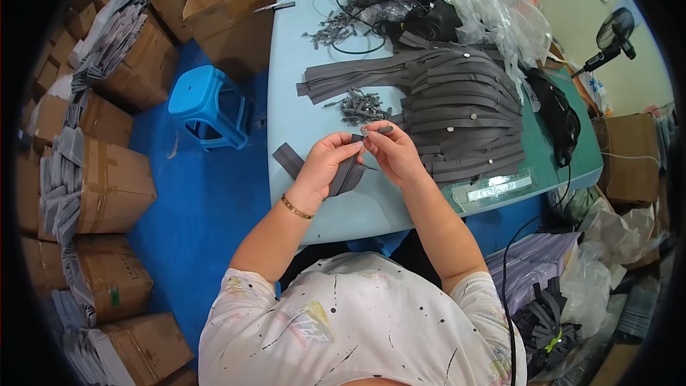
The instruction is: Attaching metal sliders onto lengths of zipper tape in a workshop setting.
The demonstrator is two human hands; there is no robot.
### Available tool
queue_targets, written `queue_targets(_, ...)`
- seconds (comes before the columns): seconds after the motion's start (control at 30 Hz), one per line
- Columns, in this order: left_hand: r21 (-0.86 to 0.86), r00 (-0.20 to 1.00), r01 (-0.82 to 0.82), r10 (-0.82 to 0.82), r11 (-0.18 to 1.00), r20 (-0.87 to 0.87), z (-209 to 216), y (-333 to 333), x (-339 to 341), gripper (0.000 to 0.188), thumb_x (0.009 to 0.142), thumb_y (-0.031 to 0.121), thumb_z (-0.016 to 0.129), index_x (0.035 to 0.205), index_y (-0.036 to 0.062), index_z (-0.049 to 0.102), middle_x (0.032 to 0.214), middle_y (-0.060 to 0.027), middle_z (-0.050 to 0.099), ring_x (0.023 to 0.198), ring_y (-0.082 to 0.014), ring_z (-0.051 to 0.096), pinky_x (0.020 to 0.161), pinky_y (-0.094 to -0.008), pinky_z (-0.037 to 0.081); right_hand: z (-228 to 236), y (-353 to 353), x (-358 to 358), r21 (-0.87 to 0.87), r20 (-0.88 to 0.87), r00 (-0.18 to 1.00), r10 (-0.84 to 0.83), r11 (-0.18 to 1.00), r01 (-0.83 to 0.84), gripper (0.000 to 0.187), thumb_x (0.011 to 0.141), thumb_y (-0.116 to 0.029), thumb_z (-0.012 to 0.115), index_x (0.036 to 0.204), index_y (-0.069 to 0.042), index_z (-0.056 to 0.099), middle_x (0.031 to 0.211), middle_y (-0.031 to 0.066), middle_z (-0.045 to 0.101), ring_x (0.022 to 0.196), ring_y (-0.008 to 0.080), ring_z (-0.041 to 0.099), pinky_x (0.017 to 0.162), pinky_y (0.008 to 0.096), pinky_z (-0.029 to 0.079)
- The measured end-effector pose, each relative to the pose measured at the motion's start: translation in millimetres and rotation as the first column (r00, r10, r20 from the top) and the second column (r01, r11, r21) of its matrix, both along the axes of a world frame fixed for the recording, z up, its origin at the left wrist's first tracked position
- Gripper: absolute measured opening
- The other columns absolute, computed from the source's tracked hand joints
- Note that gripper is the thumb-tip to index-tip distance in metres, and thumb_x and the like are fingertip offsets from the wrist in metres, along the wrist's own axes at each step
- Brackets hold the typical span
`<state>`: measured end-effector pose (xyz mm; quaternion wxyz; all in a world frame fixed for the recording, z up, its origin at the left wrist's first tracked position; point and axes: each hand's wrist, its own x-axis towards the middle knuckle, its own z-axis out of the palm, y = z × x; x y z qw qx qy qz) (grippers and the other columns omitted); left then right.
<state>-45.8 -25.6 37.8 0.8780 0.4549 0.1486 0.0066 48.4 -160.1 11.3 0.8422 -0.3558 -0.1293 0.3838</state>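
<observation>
Close to the table's near edge, my left hand (327,161) is closed on a dark grey zipper tape (287,159), which folds below the fingers and sticks out to the left. My right hand (393,154) pinches a small grey zipper slider (384,129) at the end of that tape, the fingertips of both hands almost meeting. Whether the slider sits on the tape is too small to tell. Just beyond the hands lies a loose pile of zipper sliders (363,106). A broad stack of dark grey zipper tapes (464,104) spreads to the right, several with shiny sliders on them.
More sliders (332,28), black cloth (421,7) and clear plastic bags (493,14) lie at the table's far end. A ruler (500,187) rests near the right front. On the left are a blue stool (207,104) and cardboard boxes (118,182); a black fan (614,32) stands right.
</observation>
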Motion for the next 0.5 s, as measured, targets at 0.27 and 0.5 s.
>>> queue_targets(0.27,-0.044,1.000,0.014,-0.015,0.999,-0.025,-1.0,3.8,0.2,0.013,0.085,0.006,0.058,0.096,-0.0004,0.057,0.081,-0.0048,0.060,0.069,-0.0092,0.058,0.064,-0.0214,0.051,-0.9,-1.3,0.4,0.003,0.032,0.999,0.018,1.000,-0.018,0.011,0.085,-0.003,0.059,0.096,-0.005,0.060,0.099,0.0054,0.061,0.089,0.0122,0.057,0.084,0.0257,0.046)
queue_targets(0.5,-0.044,1.000,0.011,-0.012,0.999,-0.016,-1.9,3.6,-1.0,0.014,0.086,0.006,0.057,0.098,0.0006,0.056,0.082,-0.0042,0.060,0.071,-0.0097,0.058,0.065,-0.0213,0.050,-2.9,-0.3,-2.0,-0.068,0.178,0.984,0.015,0.998,-0.003,0.013,0.085,-0.004,0.060,0.098,-0.005,0.060,0.100,0.0057,0.060,0.089,0.0116,0.056,0.084,0.0273,0.046)
